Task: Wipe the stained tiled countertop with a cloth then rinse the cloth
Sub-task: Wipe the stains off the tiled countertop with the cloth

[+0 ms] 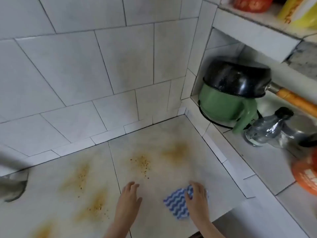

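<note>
Head view is showing the left hand (128, 198) lying loosely spread, holding nothing, while the right hand (197, 198) is pressing flat on the cloth (175, 205) beneath it on the table (154, 191). Gritty stains (142, 164) ahead of both hands are probably risking being scattered rather than lifted.

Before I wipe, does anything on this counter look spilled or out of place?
Yes: orange-brown stains with gritty flakes are scattered over the countertop, all left of or beyond the cloth under the right hand. In the right niche, a black pan seems to sit inverted on a green pot.
</note>
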Action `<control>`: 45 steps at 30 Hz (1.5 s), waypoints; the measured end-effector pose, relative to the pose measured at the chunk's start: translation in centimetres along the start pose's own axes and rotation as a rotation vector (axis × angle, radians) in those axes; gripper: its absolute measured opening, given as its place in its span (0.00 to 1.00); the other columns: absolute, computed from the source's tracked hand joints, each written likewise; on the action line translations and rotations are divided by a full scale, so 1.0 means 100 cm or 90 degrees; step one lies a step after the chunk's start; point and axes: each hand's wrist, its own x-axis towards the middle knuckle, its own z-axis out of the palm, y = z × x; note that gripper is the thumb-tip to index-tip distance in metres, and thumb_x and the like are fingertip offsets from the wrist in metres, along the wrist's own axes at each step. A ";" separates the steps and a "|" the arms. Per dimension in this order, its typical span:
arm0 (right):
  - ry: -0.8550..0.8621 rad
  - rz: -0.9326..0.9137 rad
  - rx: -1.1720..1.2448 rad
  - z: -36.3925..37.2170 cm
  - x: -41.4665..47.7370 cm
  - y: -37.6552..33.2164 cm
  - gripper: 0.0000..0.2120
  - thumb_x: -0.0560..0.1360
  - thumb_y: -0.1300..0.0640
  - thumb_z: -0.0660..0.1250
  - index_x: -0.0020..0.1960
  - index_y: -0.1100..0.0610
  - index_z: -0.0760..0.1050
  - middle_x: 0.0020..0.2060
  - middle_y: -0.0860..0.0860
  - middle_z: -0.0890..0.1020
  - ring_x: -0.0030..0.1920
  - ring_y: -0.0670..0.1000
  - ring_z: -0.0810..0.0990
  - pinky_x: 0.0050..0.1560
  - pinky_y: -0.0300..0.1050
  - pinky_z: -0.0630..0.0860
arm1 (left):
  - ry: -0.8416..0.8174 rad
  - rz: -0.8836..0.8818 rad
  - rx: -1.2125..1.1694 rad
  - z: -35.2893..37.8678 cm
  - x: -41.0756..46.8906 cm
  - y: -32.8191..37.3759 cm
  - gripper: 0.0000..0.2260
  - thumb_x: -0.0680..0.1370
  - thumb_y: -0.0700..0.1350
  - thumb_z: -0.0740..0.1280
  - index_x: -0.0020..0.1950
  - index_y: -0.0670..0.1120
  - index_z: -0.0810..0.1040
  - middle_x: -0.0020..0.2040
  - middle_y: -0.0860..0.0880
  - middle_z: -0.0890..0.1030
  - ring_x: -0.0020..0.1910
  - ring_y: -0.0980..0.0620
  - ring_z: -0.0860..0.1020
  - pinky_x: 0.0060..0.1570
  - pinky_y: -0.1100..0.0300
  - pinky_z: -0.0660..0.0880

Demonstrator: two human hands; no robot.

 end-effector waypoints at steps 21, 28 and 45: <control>0.044 -0.010 -0.185 0.057 -0.032 0.023 0.28 0.81 0.44 0.40 0.75 0.57 0.57 0.72 0.59 0.65 0.73 0.57 0.57 0.74 0.51 0.52 | 0.020 -0.039 0.012 0.050 0.005 -0.007 0.35 0.77 0.50 0.63 0.75 0.38 0.47 0.76 0.40 0.45 0.75 0.44 0.43 0.73 0.54 0.47; -0.062 -0.127 -0.294 0.034 -0.017 0.061 0.32 0.79 0.36 0.41 0.77 0.53 0.51 0.76 0.54 0.53 0.76 0.54 0.49 0.74 0.49 0.46 | 0.019 -0.045 0.005 0.051 0.006 -0.007 0.35 0.76 0.48 0.65 0.75 0.38 0.50 0.76 0.39 0.47 0.75 0.43 0.45 0.73 0.52 0.50; 0.070 0.095 -0.202 0.025 0.019 0.054 0.32 0.80 0.41 0.34 0.77 0.59 0.49 0.76 0.60 0.54 0.76 0.58 0.50 0.75 0.52 0.44 | 0.028 -0.036 0.012 0.052 0.005 -0.011 0.35 0.76 0.50 0.65 0.75 0.40 0.50 0.76 0.41 0.47 0.75 0.44 0.46 0.72 0.51 0.51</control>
